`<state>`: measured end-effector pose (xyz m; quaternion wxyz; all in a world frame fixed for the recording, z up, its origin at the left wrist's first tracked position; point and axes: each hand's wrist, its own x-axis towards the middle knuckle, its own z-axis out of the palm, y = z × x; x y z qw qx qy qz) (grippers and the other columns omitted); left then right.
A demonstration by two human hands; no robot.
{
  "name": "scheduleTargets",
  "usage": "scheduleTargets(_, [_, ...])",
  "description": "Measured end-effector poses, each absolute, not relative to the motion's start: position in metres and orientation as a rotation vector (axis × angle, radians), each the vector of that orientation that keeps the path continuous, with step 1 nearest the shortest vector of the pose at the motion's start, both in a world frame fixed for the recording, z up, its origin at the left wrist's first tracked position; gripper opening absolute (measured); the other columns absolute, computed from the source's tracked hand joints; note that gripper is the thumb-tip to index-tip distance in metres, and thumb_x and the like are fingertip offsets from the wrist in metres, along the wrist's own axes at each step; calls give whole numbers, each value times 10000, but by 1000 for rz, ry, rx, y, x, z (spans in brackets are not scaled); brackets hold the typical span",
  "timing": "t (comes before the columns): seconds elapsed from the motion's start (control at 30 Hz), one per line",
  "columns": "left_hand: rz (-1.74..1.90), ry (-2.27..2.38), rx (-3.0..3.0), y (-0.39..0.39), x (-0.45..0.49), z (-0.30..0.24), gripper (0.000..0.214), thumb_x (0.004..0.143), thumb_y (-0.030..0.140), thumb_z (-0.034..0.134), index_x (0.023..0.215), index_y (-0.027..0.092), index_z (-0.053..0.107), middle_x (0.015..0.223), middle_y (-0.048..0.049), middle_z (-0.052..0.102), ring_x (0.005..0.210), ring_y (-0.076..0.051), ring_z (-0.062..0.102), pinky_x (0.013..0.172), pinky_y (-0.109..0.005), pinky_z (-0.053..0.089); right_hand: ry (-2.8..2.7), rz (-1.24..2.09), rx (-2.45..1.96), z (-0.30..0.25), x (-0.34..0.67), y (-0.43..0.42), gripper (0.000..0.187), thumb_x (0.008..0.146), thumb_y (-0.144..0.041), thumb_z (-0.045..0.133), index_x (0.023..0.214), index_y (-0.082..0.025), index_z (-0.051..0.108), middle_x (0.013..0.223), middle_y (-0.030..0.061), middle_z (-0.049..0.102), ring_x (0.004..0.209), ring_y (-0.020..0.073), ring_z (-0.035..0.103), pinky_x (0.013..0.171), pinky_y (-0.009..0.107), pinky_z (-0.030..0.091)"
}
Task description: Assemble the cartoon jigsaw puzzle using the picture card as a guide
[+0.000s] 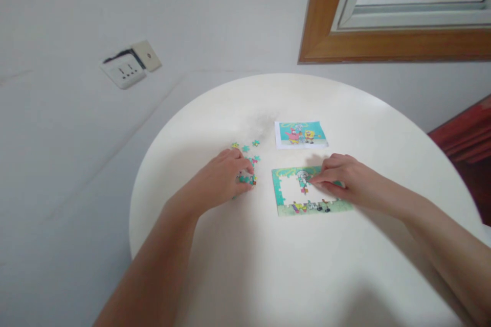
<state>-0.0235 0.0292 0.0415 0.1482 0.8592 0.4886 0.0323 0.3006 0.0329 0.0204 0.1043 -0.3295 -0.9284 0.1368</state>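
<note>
A partly assembled jigsaw puzzle [282, 209] lies on the table, with its border joined and several pieces running down from the top edge into its white middle. My right hand [341, 176] is over its right side, fingers pinched together, the tips at a puzzle piece [304, 182] below the cartoon head. The hand hides the puzzle's upper right part. To the left, my left hand [226, 173] rests over a group of loose puzzle pieces [246, 148]. Its thumb and forefinger are apart, with small teal pieces showing between them. Other pieces are hidden beneath this hand.
Behind the puzzle lies a printed reference picture [303, 135] with the same cartoon figures. Everything sits on a round white table [238, 276] against a pale wall. A socket [125, 69] is on the wall at left, a wood-framed window [383, 45] at upper right, red cloth [466, 133] at right.
</note>
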Motion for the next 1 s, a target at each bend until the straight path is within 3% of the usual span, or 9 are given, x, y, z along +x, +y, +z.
scheduleTargets(0.47, [105,1416,2476,29,-15,40,145,787,187,626,920,182,682,1000,-82,606,1019,-257,561,949,-409,440,-2750,403,-982,23,300,31,254,951,-216,495,1003,-247,742,732,44,622,736,171,547,717,294,369])
scheduleTargets(0.6, [248,1333,2397,33,-30,48,266,867,323,539,1055,205,687,1026,-71,616,948,-219,595,881,-358,481,-2747,410,-976,24,300,31,252,953,-222,497,1000,-250,743,748,45,635,743,170,554,719,290,368])
scheduleTargets(0.73, [399,1578,2267,36,-62,60,292,856,395,508,969,220,713,956,-55,644,808,-189,614,755,-315,504,-2743,404,-983,23,299,32,262,966,-253,485,1004,-261,744,736,42,632,728,168,552,714,288,370])
scheduleTargets(1.0, [-5,1656,2125,29,-77,60,339,781,438,547,968,209,713,936,-61,682,837,-217,635,765,-322,499,-2724,400,-920,18,302,34,282,978,-268,465,990,-254,746,746,49,654,716,168,568,706,289,384])
